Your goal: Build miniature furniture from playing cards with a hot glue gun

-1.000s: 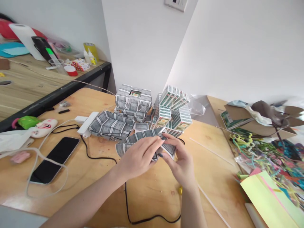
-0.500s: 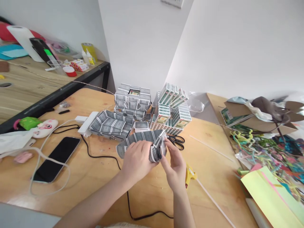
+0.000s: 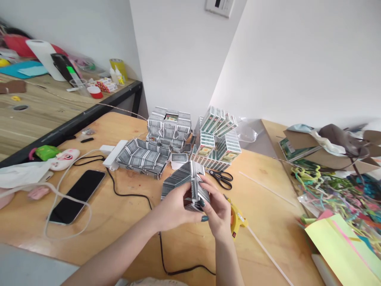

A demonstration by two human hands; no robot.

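Note:
Between my hands is a folded structure made of grey-patterned playing cards (image 3: 178,176), lifted above the table. My left hand (image 3: 175,204) grips its near left side, thumb along the lower edge. My right hand (image 3: 218,202) holds its right end, fingertips on the outer face. The palm-side contact of both hands is partly hidden. Behind it sit an open tray shape of the same cards (image 3: 143,157) and a boxy card structure (image 3: 169,125). A small stack of cards (image 3: 179,157) lies just beyond the held piece. Black scissors (image 3: 222,178) and a yellow glue gun (image 3: 237,218) lie to the right.
Stacked green-and-white card boxes (image 3: 218,137) stand at the back. A phone (image 3: 77,196), a white power strip (image 3: 114,155) and a black cable (image 3: 131,195) are on the left. Colourful pipe cleaners (image 3: 336,186) and yellow paper (image 3: 336,242) lie at the right edge.
The held card structure has been turned, so its right end now faces up more squarely. My left hand has shifted from over its top to its lower near side, thumb extended.

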